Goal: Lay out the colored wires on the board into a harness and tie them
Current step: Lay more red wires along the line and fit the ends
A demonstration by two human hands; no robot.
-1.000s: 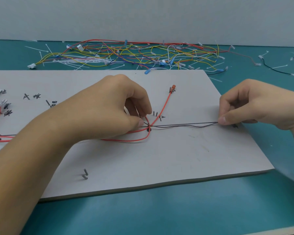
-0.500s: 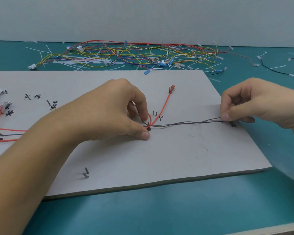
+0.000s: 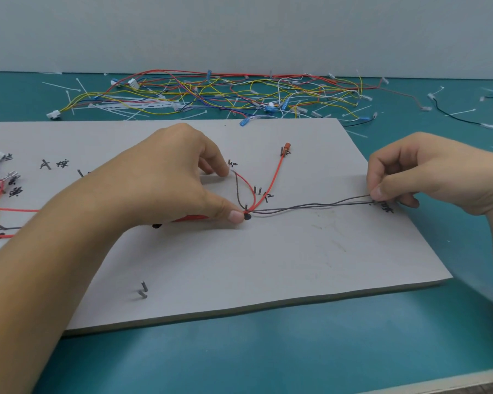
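Black handwritten Chinese characters mark the flat grey rectangular board (image 3: 268, 265). What reads as 棕 (image 3: 62, 163) and 黄 (image 3: 15, 191) stand at left, and 红 (image 3: 233, 164) beside the central metal pins (image 3: 257, 190). The right-hand mark (image 3: 387, 207), partly covered, is illegible.

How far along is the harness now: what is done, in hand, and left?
Done: red wires fan out from the junction peg on the board. In hand: left hand pins them there, right hand pinches the grey wires. Left: no tie shows on the branches.
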